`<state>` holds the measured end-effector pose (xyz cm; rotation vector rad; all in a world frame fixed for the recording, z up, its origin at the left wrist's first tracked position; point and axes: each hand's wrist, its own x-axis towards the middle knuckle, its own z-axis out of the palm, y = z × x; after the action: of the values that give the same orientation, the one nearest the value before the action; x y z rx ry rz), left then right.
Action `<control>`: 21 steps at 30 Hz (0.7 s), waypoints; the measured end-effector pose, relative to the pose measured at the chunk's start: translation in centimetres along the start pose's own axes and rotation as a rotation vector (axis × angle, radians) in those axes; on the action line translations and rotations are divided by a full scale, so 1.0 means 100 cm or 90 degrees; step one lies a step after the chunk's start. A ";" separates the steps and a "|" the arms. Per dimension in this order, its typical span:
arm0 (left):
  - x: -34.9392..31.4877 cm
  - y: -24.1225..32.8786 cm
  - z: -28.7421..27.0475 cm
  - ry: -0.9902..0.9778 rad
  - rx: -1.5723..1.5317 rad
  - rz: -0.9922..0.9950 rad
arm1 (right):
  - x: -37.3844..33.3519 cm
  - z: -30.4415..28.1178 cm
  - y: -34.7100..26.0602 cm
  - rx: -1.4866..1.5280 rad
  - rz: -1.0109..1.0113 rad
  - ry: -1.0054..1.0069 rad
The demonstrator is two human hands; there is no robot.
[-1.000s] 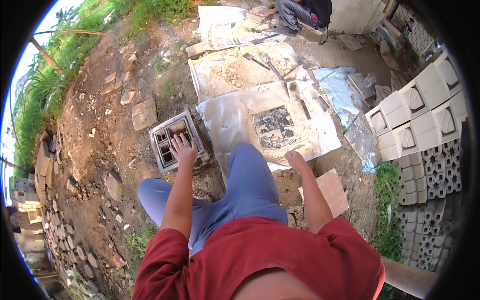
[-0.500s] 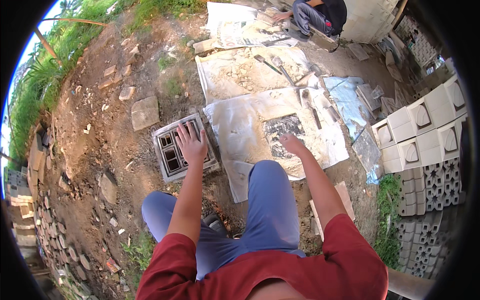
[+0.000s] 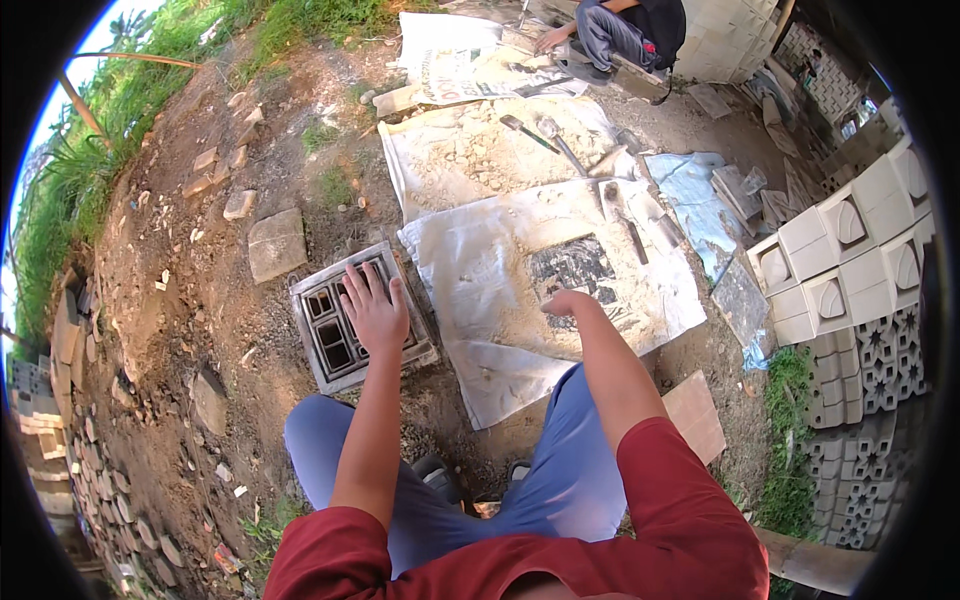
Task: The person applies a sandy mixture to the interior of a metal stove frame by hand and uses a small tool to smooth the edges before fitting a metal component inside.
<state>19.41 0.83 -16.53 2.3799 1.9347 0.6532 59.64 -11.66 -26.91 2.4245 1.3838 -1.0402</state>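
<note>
My left hand rests spread on a grey metal block mould that lies on the dirt in front of my left knee. Dark rectangular openings show in the mould beside my fingers. My right hand is closed above the near edge of a dark, sand-smeared plate on a white sheet. Its fingers curl inward, hiding whatever may be in them. Pale sand lies around the plate. To its right lies a trowel with a dark handle.
Two more long-handled tools lie across a sand heap beyond. A person crouches at the far end. Decorative pale blocks are stacked on the right. A flat stone sits left of the mould, and a tile near my right knee.
My right hand has moved left and nearer to me, from over the dark plate to its near-left edge. My right knee has swung outward. The left hand stays on the mould.
</note>
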 end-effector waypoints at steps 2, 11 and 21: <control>0.000 0.006 0.003 -0.002 -0.013 0.005 | -0.003 -0.011 0.005 -0.047 -0.040 -0.099; -0.034 0.158 0.032 -0.120 -0.346 0.295 | -0.011 -0.023 0.045 0.468 0.075 0.149; -0.104 0.229 0.233 -0.085 -0.296 0.314 | -0.015 -0.014 0.138 0.155 0.312 0.215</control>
<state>46.66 -8.53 -35.10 2.4952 0.9955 0.8196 70.95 -19.77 -27.51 3.0052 0.6834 -0.7331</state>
